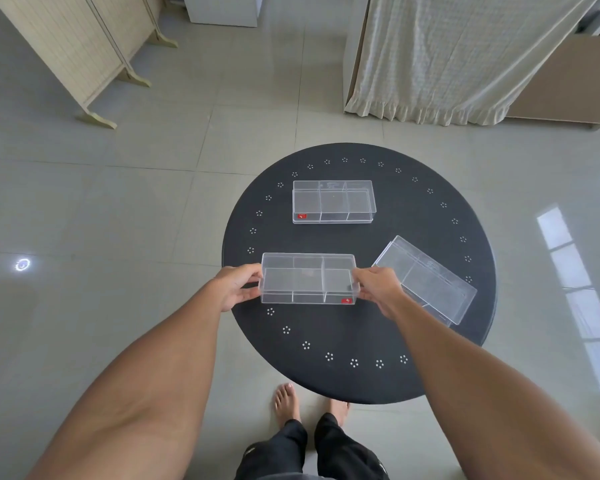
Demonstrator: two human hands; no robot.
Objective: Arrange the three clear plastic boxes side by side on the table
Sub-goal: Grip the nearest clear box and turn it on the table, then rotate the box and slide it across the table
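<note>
On a round black table [361, 327] seen from the head camera, a clear divided box [308, 278] is gripped at its two short ends, the left hand [238, 285] and the right hand [378, 287] each clamped with fingers over the rim, a hold that appears chosen to keep the long box level and square while it is positioned. A second box [333, 201] is left lying straight at the far side, well apart, while a third box [426, 278] is seen skewed just beside the right hand, so the row is judged not yet formed.
</note>
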